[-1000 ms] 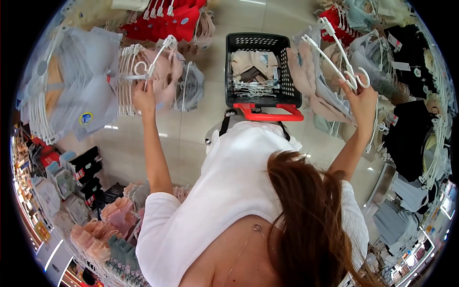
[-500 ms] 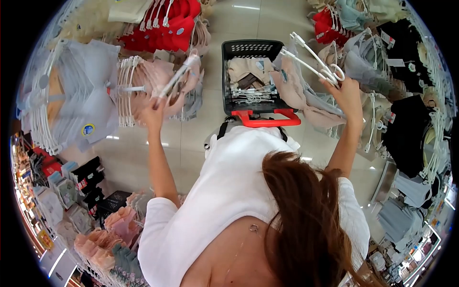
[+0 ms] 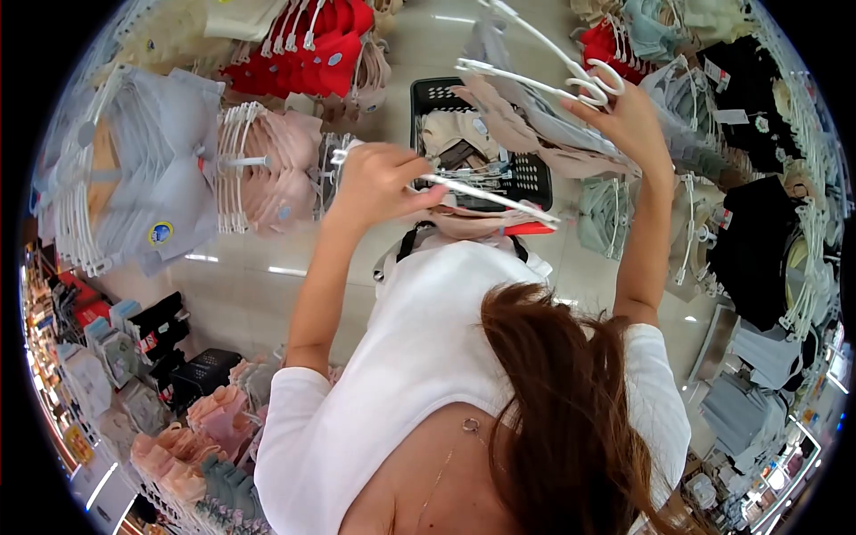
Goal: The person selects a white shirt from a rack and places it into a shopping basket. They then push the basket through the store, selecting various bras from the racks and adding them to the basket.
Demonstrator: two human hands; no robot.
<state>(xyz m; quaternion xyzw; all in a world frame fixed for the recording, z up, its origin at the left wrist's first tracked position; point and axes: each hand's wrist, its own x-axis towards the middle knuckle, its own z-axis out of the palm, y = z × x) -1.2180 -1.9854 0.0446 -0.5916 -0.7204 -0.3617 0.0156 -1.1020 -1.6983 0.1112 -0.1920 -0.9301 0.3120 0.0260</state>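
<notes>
My left hand [image 3: 383,183] is closed on a white hanger [image 3: 490,197], from which a pinkish-beige bra [image 3: 464,223] hangs near the basket's handle. Up at the right, my right hand [image 3: 620,120] grips the hooks of two white hangers [image 3: 526,85]. Grey and beige bras [image 3: 562,143] hang from those hangers, over the right part of the black basket [image 3: 533,183]. Beige garments [image 3: 456,134] and several hangers lie inside the basket. Its red handle [image 3: 530,228] is mostly covered by the bra at my left hand.
At the left are racks of grey bras [image 3: 169,134], pink bras [image 3: 285,165] and red bras [image 3: 330,49]. Black garments [image 3: 753,254] and grey ones [image 3: 740,410] hang at the right. Peach garments [image 3: 218,415] are at the lower left. Tiled floor [image 3: 259,303] shows between the racks.
My left hand has moved right from the pink rack with a hanger and bra, to just before the basket. My right hand has shifted up and left with its hangers, now over the basket.
</notes>
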